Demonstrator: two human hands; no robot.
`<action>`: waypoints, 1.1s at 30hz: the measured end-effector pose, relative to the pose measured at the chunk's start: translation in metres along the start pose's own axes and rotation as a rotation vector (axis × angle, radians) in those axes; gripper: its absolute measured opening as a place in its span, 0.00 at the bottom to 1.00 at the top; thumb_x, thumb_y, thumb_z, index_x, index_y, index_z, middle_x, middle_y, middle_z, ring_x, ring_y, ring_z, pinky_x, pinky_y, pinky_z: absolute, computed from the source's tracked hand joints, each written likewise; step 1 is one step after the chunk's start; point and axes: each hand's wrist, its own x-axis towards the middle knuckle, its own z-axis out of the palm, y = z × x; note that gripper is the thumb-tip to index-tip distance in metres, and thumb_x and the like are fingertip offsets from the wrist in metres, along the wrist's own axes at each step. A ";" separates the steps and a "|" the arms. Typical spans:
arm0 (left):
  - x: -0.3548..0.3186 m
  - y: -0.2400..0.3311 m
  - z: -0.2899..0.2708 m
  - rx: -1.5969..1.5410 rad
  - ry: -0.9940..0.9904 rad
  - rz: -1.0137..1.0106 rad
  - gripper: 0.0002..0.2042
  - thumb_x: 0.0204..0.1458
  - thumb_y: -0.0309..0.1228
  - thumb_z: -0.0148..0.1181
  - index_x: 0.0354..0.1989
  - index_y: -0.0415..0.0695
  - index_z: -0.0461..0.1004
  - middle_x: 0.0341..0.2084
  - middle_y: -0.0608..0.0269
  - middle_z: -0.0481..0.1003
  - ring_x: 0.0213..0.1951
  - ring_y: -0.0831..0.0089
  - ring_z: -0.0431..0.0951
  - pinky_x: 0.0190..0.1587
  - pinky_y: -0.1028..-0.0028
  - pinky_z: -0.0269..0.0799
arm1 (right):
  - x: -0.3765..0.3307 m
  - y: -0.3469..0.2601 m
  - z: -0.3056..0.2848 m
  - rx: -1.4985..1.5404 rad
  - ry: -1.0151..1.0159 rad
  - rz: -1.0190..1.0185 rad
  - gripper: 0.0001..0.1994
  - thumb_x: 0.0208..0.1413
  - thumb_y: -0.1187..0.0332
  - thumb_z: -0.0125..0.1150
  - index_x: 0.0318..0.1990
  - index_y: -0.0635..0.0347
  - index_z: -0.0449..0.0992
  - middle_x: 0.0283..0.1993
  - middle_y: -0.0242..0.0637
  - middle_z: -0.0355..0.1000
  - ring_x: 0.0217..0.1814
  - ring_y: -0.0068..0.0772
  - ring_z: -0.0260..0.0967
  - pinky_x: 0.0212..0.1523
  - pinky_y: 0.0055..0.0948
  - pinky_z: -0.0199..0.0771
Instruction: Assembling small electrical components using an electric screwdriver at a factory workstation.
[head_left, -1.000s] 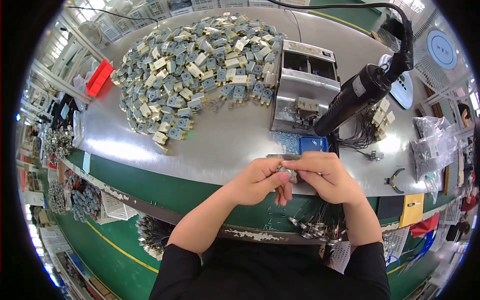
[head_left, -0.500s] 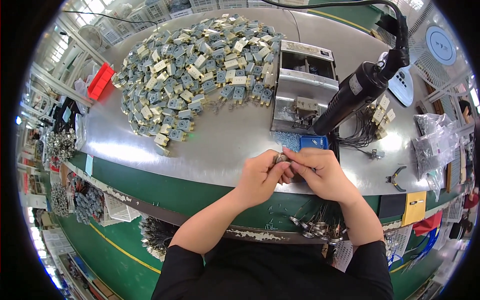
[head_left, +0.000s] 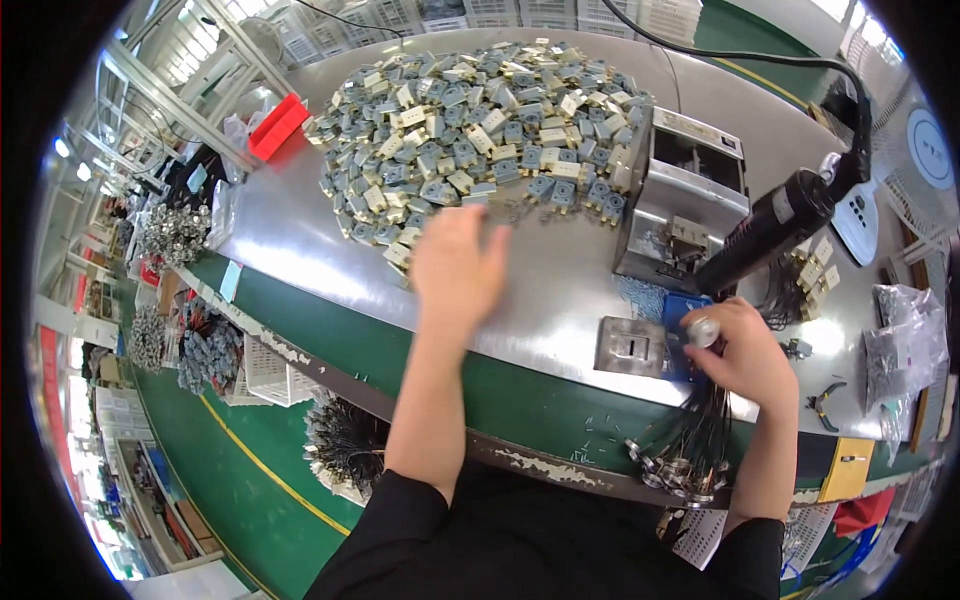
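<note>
A worker's right hand (head_left: 748, 352) grips a metal disc (head_left: 703, 331); beyond the left hand (head_left: 458, 265), its hold unclear, parts (head_left: 490, 140) lie heaped.

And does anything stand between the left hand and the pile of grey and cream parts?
Nothing visible does. The left hand is at the near edge of the pile, overlapping the closest parts in this view; whether it touches them cannot be told. The metal machine stands off to the right.
</note>
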 end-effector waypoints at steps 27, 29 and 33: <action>-0.048 0.020 -0.025 -0.526 -0.220 0.499 0.24 0.39 0.27 0.85 0.47 0.43 0.82 0.40 0.59 0.86 0.41 0.69 0.87 0.42 0.72 0.82 | 0.006 0.021 0.039 -0.091 -0.068 0.105 0.03 0.50 0.77 0.63 0.33 0.63 0.79 0.36 0.45 0.77 0.41 0.52 0.75 0.47 0.44 0.69; -0.047 0.028 -0.031 -0.556 -0.195 0.514 0.24 0.38 0.27 0.85 0.46 0.43 0.82 0.40 0.59 0.86 0.41 0.68 0.87 0.43 0.72 0.82 | 0.005 0.022 0.040 -0.116 -0.086 0.096 0.04 0.50 0.78 0.62 0.34 0.62 0.78 0.36 0.43 0.76 0.40 0.51 0.74 0.47 0.42 0.68; -0.047 0.036 -0.037 -0.642 -0.118 0.580 0.24 0.37 0.26 0.85 0.45 0.43 0.82 0.39 0.59 0.85 0.40 0.66 0.87 0.43 0.71 0.82 | 0.004 0.022 0.045 -0.163 -0.075 0.068 0.07 0.48 0.81 0.58 0.35 0.62 0.77 0.36 0.41 0.76 0.40 0.50 0.73 0.47 0.41 0.67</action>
